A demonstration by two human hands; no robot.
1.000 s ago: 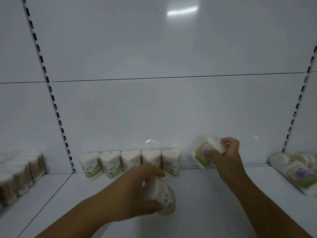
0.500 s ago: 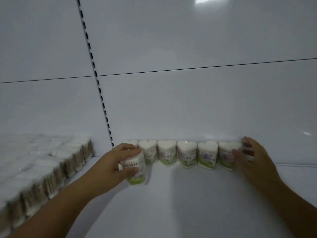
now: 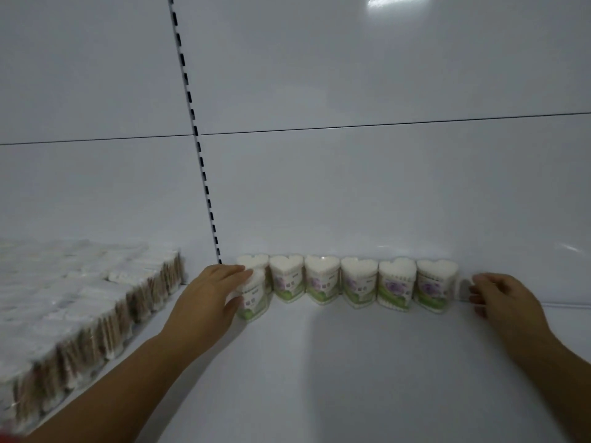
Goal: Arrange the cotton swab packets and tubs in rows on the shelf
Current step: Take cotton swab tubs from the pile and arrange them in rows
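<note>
— Where is the left hand (image 3: 208,302)?

— Low over the shelf (image 3: 351,372), its grip clasped on a heart-shaped tub (image 3: 254,303), fingers over the white top and thumb against the side. The tub is upright, just in front of the left end of the back row (image 3: 358,286).

— And that row?

— Six tubs side by side against the back panel (image 3: 383,193).

— The right hand (image 3: 502,302)?

— Just beside the row's right end, its grip released, fingers loosely curled round nothing. Cotton swab packets (image 3: 80,298) are stacked left of the slotted upright (image 3: 198,148).
</note>
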